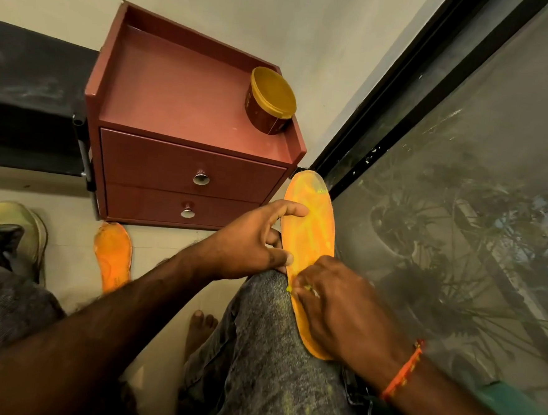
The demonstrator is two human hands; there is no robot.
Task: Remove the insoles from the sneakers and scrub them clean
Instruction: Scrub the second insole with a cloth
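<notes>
Because the orange insole [310, 229] looks thin, light and floppy, the left hand [251, 238] pinches its nine-o'clock edge while the right hand [340, 306] presses something small, unidentifiable, against it.

A tub [272, 101] is sitting on the cabinet [176, 103] at its two o'clock corner. An insole [113, 256] is lying before the cabinet, a sneaker [14, 234] at its nine o'clock.

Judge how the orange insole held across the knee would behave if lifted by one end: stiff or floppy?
Probably floppy: the insole looks thin and flat, and both the left hand and the right hand steady it on the knee. Likely light for its size, being a thin sheet. Its flat shape should not roll.
</notes>
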